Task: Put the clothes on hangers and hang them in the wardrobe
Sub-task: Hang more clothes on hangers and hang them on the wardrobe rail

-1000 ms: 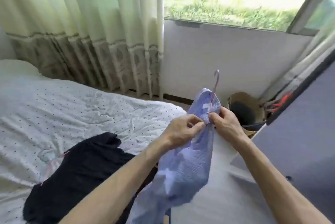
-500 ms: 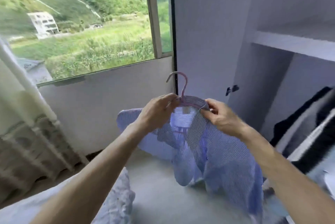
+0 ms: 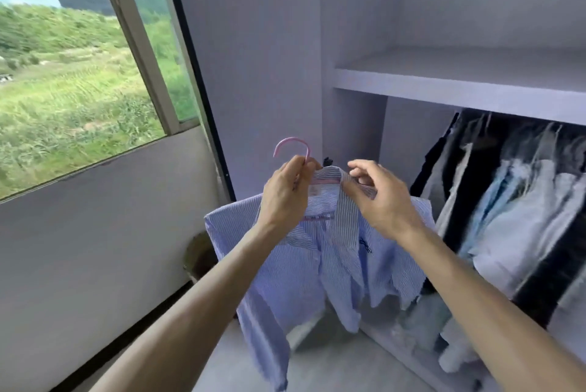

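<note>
- Left hand (image 3: 287,191) is raised, fingertips pinching the neck of the pink hanger (image 3: 292,146) just under its hook. The hook stands upright above the knuckles.
- Right hand (image 3: 382,201) is at the right side of the collar, fingers bent and against the cloth. Cannot tell whether it grasps the collar or only touches it.
- Window (image 3: 79,74), far left: pale frame, with a green slope outside.
- Wall (image 3: 95,233) below the sill is plain and light.
- Basket (image 3: 196,252) is a brownish round shape low by the wall, blurred and partly hidden behind the shirt sleeve.
- Wardrobe door (image 3: 253,58) stands open just behind the hanger hook.
- Striped shirt (image 3: 320,264) is light blue and sits on the hanger with its collar at the top. It is carried in the air between the two forearms, in front of the wardrobe opening and left of the hung garments. It is not yet on a rail. The sleeves droop on both sides and there is a small dark mark on the chest.
- Shelf (image 3: 459,87) is white and spans the wardrobe above the hanging space.
- Hung clothes (image 3: 513,201), under the shelf to the right of the shirt, are dark and pale pieces side by side. The rail itself is hidden.
- Pale items (image 3: 421,328) on the wardrobe floor are too blurred to identify.
</note>
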Motion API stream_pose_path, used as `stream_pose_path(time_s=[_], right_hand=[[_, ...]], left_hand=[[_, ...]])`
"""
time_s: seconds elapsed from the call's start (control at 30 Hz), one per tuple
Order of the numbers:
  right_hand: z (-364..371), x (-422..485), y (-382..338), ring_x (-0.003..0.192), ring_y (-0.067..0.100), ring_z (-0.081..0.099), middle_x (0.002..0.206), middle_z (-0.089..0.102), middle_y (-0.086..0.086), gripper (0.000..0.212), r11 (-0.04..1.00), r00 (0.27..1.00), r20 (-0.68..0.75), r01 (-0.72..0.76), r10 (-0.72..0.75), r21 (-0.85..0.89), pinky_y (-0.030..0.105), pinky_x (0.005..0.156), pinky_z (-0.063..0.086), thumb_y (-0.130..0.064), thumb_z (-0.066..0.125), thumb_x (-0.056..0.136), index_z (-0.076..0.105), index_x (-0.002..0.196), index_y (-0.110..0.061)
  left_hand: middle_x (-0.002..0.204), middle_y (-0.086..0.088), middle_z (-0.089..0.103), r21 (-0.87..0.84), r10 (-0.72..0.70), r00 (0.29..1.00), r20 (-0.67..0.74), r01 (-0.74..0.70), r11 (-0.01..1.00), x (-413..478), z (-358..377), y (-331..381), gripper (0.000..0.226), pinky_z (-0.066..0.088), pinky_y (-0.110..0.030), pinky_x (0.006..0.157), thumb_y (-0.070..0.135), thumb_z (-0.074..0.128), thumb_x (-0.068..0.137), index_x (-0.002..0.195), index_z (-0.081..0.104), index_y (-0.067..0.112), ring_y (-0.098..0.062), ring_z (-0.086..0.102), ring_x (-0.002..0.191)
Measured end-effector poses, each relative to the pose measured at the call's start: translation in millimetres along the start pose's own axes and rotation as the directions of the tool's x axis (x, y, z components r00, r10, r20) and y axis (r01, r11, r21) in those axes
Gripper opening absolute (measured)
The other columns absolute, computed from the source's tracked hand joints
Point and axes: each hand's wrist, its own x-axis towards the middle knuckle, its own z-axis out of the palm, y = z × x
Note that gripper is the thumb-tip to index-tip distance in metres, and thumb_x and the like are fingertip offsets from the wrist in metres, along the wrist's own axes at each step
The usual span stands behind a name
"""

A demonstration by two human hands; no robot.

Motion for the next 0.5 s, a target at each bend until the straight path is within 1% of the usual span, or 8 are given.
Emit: stream_pose_path(time_s=[0.07,0.13,0.23,0.33,0.37,0.4,0.43,0.5], right_hand=[[-2,-5,12,0.102,0.015,0.058,0.109,0.069,-0.008,0.031,0.978,0.994,-0.063,0.074,-0.088,-0.195,0.03,0.093,0.045,-0.035,0.065,0.095,0.065,0.123,-0.024],[-3,-13,31,0.102,0.021,0.059,0.11,0.071,-0.006,0.032,0.943,0.99,-0.071,0.097,-0.126,-0.318,0.031,0.094,0.045,-0.037,0.058,0.096,0.068,0.122,-0.021],[-7,-30,57,0.097,0.026,0.06,0.105,0.073,-0.005,0.033,0.889,0.992,-0.104,0.02,-0.076,-0.458,0.04,0.086,0.051,-0.032,0.048,0.096,0.071,0.118,-0.021],[-15,-50,69,0.093,0.026,0.056,0.093,0.072,-0.009,0.027,0.778,0.986,-0.163,-0.083,-0.025,-0.622,0.044,0.075,0.051,-0.035,0.052,0.095,0.075,0.102,-0.023],[-18,-55,70,0.091,0.027,0.055,0.091,0.071,-0.008,0.023,0.751,0.99,-0.139,-0.1,0.01,-0.653,0.043,0.073,0.05,-0.033,0.054,0.095,0.074,0.098,-0.022],[-20,-60,72,0.089,0.027,0.057,0.091,0.07,-0.006,0.019,0.737,0.993,-0.088,-0.116,0.076,-0.665,0.041,0.071,0.05,-0.03,0.056,0.097,0.072,0.097,-0.021],[-22,-64,75,0.088,0.027,0.059,0.092,0.069,-0.005,0.015,0.742,0.986,-0.018,-0.135,0.164,-0.656,0.039,0.071,0.05,-0.028,0.056,0.098,0.068,0.097,-0.021],[-28,-67,82,0.087,0.025,0.063,0.091,0.067,-0.007,0.01,0.764,0.938,0.105,-0.2,0.329,-0.613,0.039,0.071,0.05,-0.03,0.051,0.099,0.059,0.097,-0.025]], left_hand=[[0.1,0.015,0.07,-0.082,0.0,1.0,-0.001,0.0,0.997,6,5,-4,0.02,0.051,-0.034,0.085,0.036,0.046,0.104,0.099,0.062,0.026,-0.01,0.064,0.091],[0.092,0.014,0.07,-0.139,-0.016,1.0,-0.003,0.015,0.99,10,8,-8,0.021,0.049,-0.03,0.079,0.031,0.046,0.105,0.099,0.061,0.017,-0.011,0.063,0.083],[0.086,0.006,0.071,-0.178,-0.019,1.0,0.021,0.023,0.984,16,13,-22,0.021,0.045,-0.025,0.064,0.028,0.044,0.106,0.096,0.057,0.015,-0.014,0.058,0.071],[0.069,0.006,0.061,-0.154,0.001,0.999,0.046,0.006,0.988,27,24,-39,0.023,0.039,-0.029,0.056,0.034,0.042,0.106,0.092,0.052,0.017,-0.012,0.049,0.057],[0.064,0.005,0.057,-0.124,0.02,0.998,0.065,-0.012,0.992,30,30,-43,0.024,0.038,-0.031,0.055,0.036,0.042,0.106,0.091,0.049,0.018,-0.01,0.047,0.053],[0.061,0.005,0.054,-0.089,0.039,0.995,0.093,-0.031,0.996,33,39,-47,0.025,0.038,-0.032,0.055,0.038,0.041,0.106,0.09,0.047,0.02,-0.01,0.046,0.052],[0.061,0.004,0.054,-0.051,0.053,0.991,0.124,-0.047,0.998,37,48,-50,0.025,0.039,-0.033,0.056,0.04,0.039,0.106,0.089,0.044,0.022,-0.015,0.049,0.054],[0.067,-0.001,0.06,0.023,0.069,0.981,0.182,-0.075,0.997,49,70,-54,0.025,0.046,-0.04,0.061,0.044,0.035,0.105,0.091,0.042,0.025,-0.034,0.056,0.065]])
